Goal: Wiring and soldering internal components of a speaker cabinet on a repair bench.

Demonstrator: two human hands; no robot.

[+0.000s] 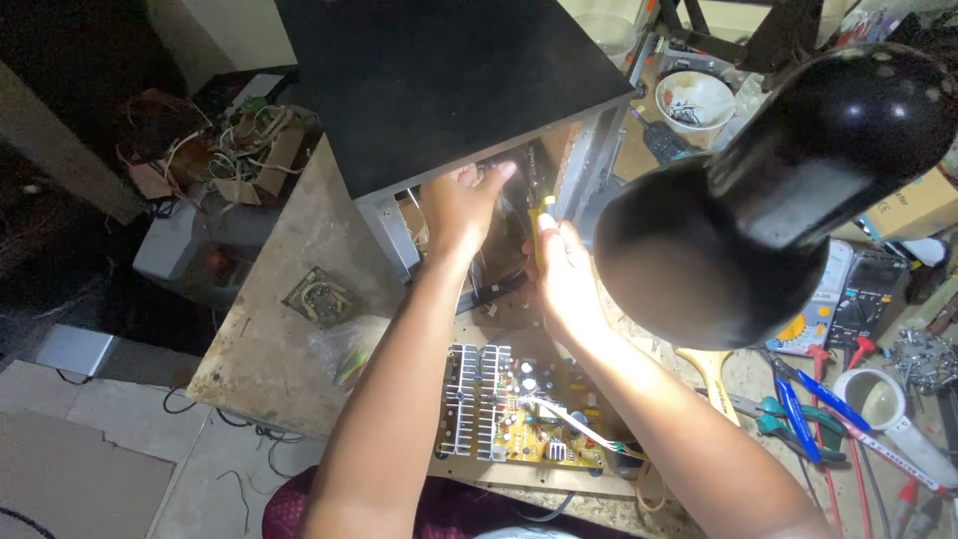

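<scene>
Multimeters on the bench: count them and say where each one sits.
2. A yellow-trimmed multimeter lies right of the black lamp shade, partly covered by it; a black multimeter lies beside it, further right. Others may be hidden under the shade or the clutter.

Two hands, the left hand (461,203) and right hand (565,282), show at one black cabinet (439,80) on the tabletop (274,339). One circuit board (519,409) lies below them. One black lamp (768,190) hangs over the right side. To the right: two meters (846,299), one white bowl (696,103), one roll of tape (878,399), one cardboard box (923,205). The pliers beside the tape overlap and cannot be counted surely.
</scene>
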